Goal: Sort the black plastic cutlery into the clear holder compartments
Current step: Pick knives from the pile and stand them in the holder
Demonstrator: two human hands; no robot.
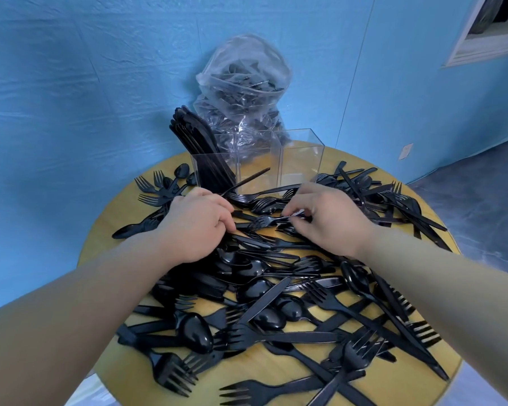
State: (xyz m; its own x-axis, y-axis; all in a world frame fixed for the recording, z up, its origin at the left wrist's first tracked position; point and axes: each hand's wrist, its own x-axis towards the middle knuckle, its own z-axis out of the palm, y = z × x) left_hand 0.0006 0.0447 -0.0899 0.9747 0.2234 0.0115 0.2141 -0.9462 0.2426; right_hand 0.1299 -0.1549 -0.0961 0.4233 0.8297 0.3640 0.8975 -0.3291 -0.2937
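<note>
From my remote seat I see the clear holder standing at the far edge of the round yellow tabletop, three compartments in a row. The left compartment holds a bundle of black knives standing upright and leaning left; I can make out nothing standing in the middle and right compartments. Behind the holder a clear plastic bag leans on the blue wall, stuffed with more black pieces. The black plastic cutlery is glossy, a tangled heap of forks, spoons and knives spread over most of the tabletop, up to the holder's base. My left hand lies knuckles-up on the pile just in front of the left compartment, fingers curled down into the cutlery; I cannot tell which piece its grip has. My right hand sits beside it, grip pinching the handle of one fork whose tines point toward the left hand.
</note>
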